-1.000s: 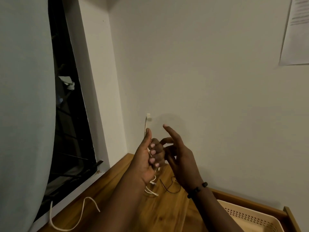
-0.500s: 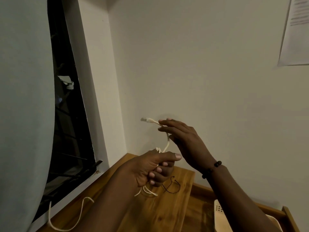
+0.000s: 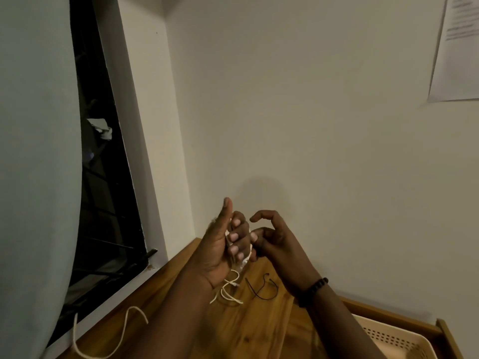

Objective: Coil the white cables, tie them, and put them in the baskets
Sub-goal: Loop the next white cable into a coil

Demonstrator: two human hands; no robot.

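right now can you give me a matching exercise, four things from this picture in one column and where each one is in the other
Things:
1. white cable
2. black tie
3. basket
4. sheet of paper

Places:
A. on the wall, upper right
B. coiled in the left hand
C. loose on the wooden table
D. at the table's right end, lower right corner

Pairs: 1-B, 2-C, 3-D, 4-A

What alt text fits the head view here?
The left hand holds a coiled white cable above a wooden table, the right hand close beside it. A black tie lies below; a basket sits right.
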